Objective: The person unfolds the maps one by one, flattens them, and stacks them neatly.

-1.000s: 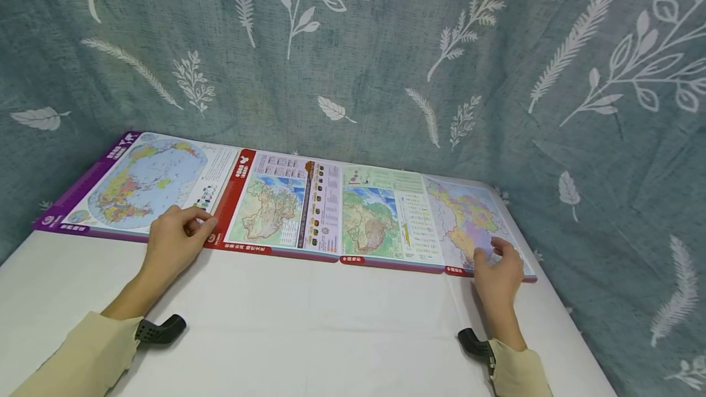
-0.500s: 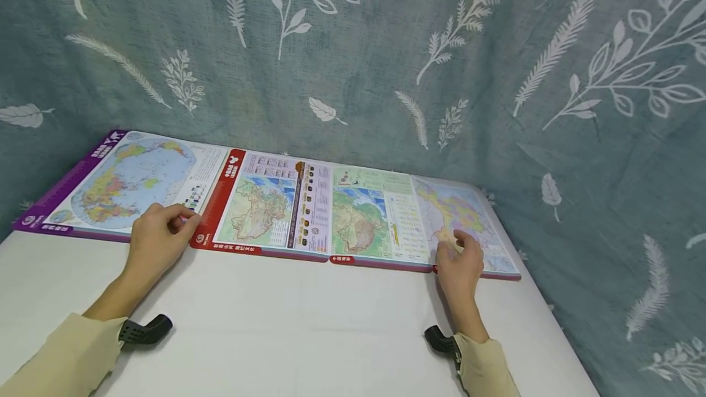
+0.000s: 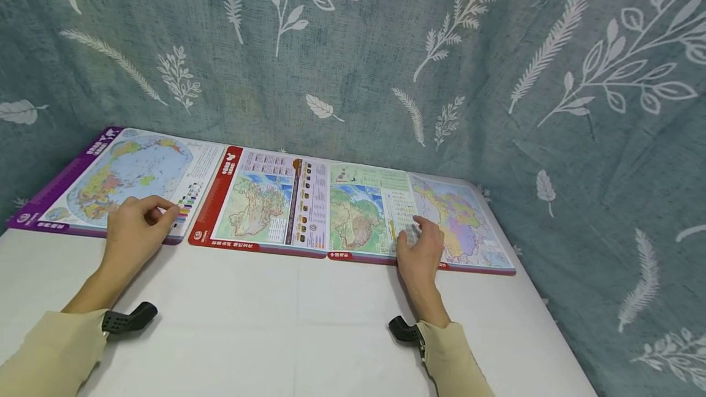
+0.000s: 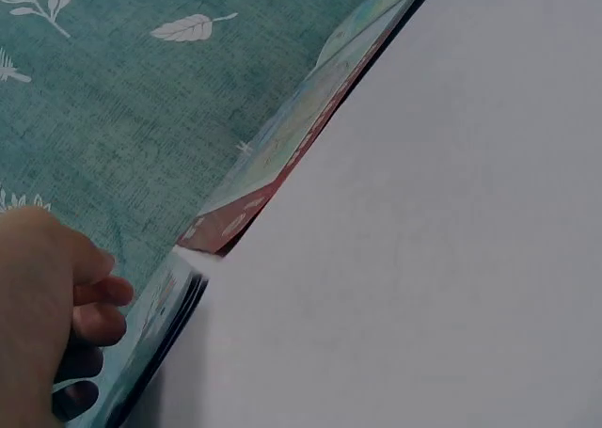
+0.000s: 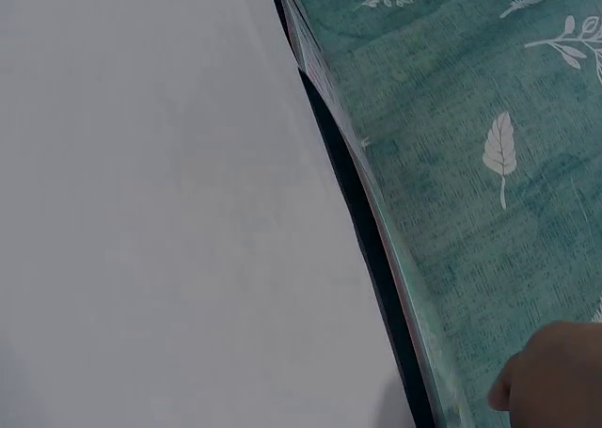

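Observation:
In the head view a purple-edged world map (image 3: pixel 149 164) lies flat at the left. Beside it is a red-edged map sheet (image 3: pixel 259 207), with a green map panel (image 3: pixel 355 219) and a pastel map panel (image 3: pixel 463 219) to its right. My left hand (image 3: pixel 132 228), loosely bent, is over the world map's lower right part with nothing visible in its fingers. Over the seam between the green and pastel panels is my right hand (image 3: pixel 421 247), thumb and forefinger apart. The left wrist view shows the left hand's (image 4: pixel 47 315) fingers curled loosely; the right hand (image 5: pixel 555 376) is mostly cut off.
A white tabletop (image 3: pixel 287 323) stretches in front of the maps. Behind them hangs a teal cloth (image 3: pixel 353 78) with white leaf prints, which also runs down the right side. Each wrist carries a black device (image 3: pixel 129 317) at the cuff.
My left hand has shifted left, off the red-edged sheet's border and onto the world map. My right hand has slid left from the pastel panel to its seam. The head view has turned slightly.

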Available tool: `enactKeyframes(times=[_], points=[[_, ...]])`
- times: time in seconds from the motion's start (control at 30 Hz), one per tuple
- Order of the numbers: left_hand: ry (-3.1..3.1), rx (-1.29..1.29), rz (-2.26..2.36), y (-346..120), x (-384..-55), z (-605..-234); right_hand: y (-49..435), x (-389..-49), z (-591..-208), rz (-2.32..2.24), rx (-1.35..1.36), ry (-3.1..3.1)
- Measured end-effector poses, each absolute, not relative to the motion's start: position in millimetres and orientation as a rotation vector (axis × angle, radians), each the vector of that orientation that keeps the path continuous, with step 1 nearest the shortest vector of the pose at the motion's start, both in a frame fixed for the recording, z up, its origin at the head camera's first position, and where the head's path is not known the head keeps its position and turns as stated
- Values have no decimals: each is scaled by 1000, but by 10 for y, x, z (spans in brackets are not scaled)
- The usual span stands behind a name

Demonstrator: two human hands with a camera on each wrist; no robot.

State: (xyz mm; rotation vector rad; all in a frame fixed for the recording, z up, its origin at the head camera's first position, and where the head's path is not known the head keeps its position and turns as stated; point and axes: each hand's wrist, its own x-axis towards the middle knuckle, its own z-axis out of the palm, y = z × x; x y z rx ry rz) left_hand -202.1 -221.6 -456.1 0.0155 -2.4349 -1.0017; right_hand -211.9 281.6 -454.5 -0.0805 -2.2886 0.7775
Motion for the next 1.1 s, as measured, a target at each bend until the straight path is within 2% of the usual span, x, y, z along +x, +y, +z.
enactKeyframes(times=[0.37,0.77,1.1], points=[[-2406,144,-1001,-2534,-2041,-4565,2042,-2179,-4510,766,58,-2363],[-2394,228,-1004,-2685,-2038,-4546,1449,-2210,-4565,756,119,-2389],[-2380,443,-1059,-2842,-2048,-4519,954,-2129,-4565,721,214,-2526]])
